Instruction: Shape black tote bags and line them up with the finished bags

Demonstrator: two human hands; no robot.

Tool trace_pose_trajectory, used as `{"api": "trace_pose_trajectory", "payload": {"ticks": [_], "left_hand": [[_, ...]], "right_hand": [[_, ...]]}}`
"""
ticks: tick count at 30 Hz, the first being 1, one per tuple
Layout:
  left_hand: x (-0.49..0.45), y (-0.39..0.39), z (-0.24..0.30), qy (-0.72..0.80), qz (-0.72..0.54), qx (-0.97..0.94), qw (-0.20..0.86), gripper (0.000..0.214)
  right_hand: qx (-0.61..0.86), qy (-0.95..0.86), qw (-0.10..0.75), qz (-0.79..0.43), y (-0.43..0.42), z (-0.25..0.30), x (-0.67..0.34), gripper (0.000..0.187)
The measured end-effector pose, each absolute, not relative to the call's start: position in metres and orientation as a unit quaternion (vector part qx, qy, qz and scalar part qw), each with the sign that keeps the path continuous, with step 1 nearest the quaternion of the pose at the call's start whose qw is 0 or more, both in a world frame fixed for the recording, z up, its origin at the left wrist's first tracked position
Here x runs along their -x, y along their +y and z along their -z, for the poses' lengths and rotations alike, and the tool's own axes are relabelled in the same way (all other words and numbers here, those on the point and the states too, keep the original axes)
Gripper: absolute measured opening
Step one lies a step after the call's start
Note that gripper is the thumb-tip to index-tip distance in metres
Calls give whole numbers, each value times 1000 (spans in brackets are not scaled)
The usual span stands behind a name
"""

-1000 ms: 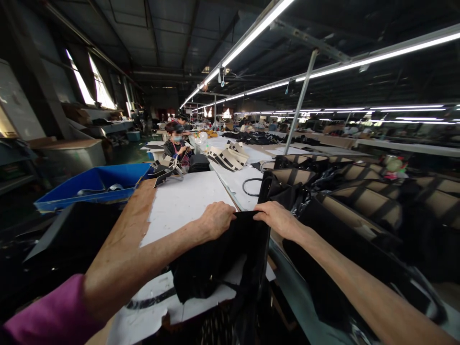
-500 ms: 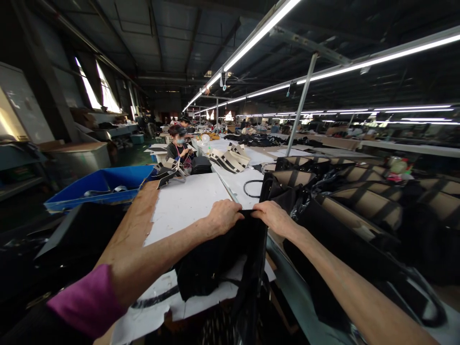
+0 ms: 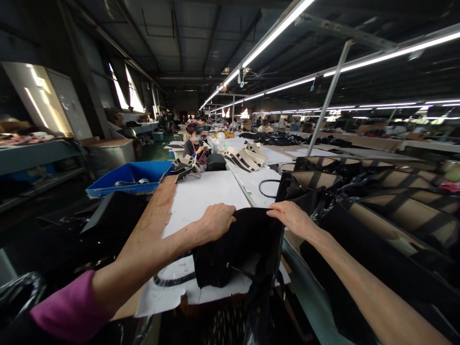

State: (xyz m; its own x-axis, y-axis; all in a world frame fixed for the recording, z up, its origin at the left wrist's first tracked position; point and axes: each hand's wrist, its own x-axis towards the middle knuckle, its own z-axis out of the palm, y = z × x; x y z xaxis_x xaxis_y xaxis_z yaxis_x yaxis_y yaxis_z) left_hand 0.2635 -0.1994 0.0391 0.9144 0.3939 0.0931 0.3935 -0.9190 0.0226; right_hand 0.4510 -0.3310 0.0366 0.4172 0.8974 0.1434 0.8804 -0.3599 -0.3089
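A black bag [image 3: 247, 239] stands before me at the near edge of the table, its upper rim held up between my hands. My left hand [image 3: 217, 221] is closed on the rim's left part, the fingers curled over the edge. At the rim's right corner, my right hand [image 3: 293, 218] pinches the black material between thumb and fingers. A dark strap or handle [image 3: 174, 280], with a shiny wrap, curves out over the white sheet to the bag's left. The bag's lower right side falls into shadow and is hard to make out.
White paper [image 3: 204, 191] covers the wooden table [image 3: 149, 225]. A blue bin [image 3: 131, 177] stands on the left. Several black bags with tan insides [image 3: 381, 225] crowd the right. Striped pieces [image 3: 246, 155] lie farther back, near a seated person [image 3: 196, 146]. A metal pole [image 3: 328, 98] rises behind the bags.
My hands have moved apart along the bag's rim, so a wider stretch of black edge shows between them. The view has turned somewhat to the left.
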Motion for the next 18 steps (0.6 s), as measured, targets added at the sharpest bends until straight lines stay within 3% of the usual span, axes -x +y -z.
{"api": "trace_pose_trajectory", "payload": {"ticks": [5,15,18], "left_hand": [[-208,-200,-33,280,-87,-956,22,26],[-163,-207,-16,299,-202,-909,210,32],[-162,-210,-14,304,-213,-903,216,31]], "right_hand": [[822,-543,170,-22,-331,-36,-450,30],[835,-531,143,-20,-330,-34,-453,30],[836,-532,127,36,-332,-40,-441,21]]}}
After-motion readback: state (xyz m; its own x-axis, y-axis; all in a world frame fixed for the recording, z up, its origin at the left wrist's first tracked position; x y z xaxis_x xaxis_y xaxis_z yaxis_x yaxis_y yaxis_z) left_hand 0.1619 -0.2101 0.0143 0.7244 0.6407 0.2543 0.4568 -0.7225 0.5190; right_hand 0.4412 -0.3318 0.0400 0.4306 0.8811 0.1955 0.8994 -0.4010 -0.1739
